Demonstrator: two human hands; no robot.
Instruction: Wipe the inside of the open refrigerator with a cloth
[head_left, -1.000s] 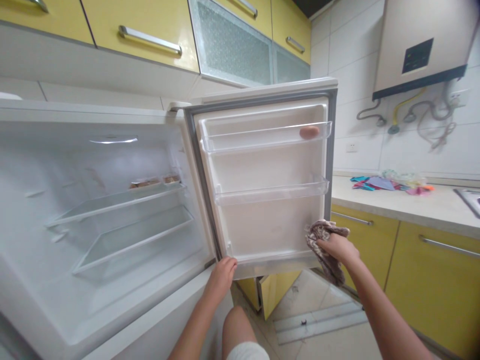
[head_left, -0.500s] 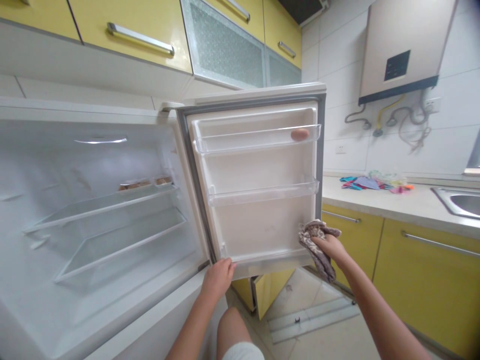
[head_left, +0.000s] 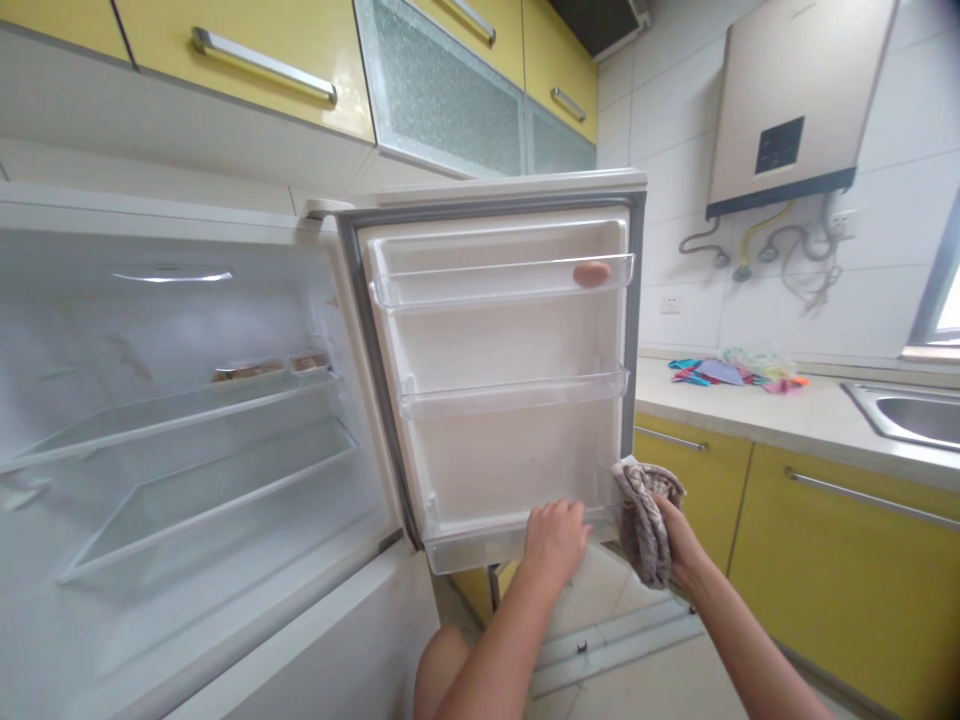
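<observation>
Right hand (head_left: 681,548) grasps a brown patterned cloth (head_left: 643,520) at the open fridge door (head_left: 502,465); left hand (head_left: 556,538) lies over the bottom bin (head_left: 474,551), grip not determinable.

hands (head_left: 555,545): 2
cloth (head_left: 642,520): 1
fridge door (head_left: 517,460): 1
door bins (head_left: 517,396): 3
fridge shelves (head_left: 217,475): 2
egg (head_left: 592,273): 1
sink (head_left: 924,418): 1

Readable text: none | wall-mounted water heater (head_left: 795,90): faint mark near top edge, illegible | dark panel (head_left: 780,146) on heater's front: tiny marks, too small to read
</observation>
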